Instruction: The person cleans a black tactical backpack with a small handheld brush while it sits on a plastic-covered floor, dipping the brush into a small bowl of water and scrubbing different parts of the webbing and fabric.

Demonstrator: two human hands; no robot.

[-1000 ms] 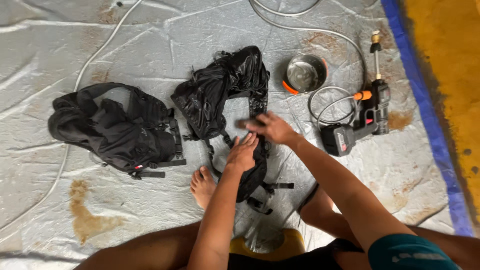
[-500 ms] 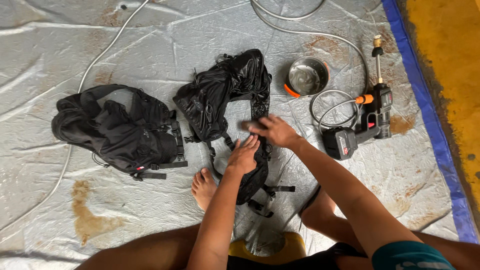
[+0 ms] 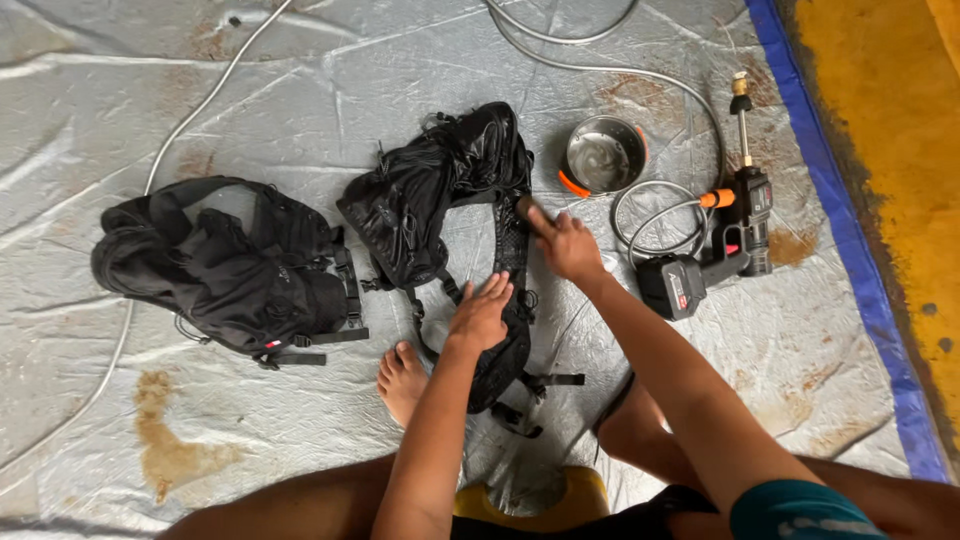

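Sitting on the wet tarp [image 3: 250, 90]: left hand [image 3: 481, 315] pressed flat and open on the black backpack's strap [image 3: 508, 330], right hand [image 3: 565, 243] rubbing higher up, grip unclear. Looks mid-scrub; second black bag [image 3: 225, 270] sits untouched, steel bowl [image 3: 603, 157] and cordless sprayer [image 3: 715, 245] beyond.

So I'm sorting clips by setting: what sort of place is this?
Probably an outdoor washing spot on the ground: a wet, stained grey plastic tarp, a cordless black spray washer with hose, and a round steel bowl.
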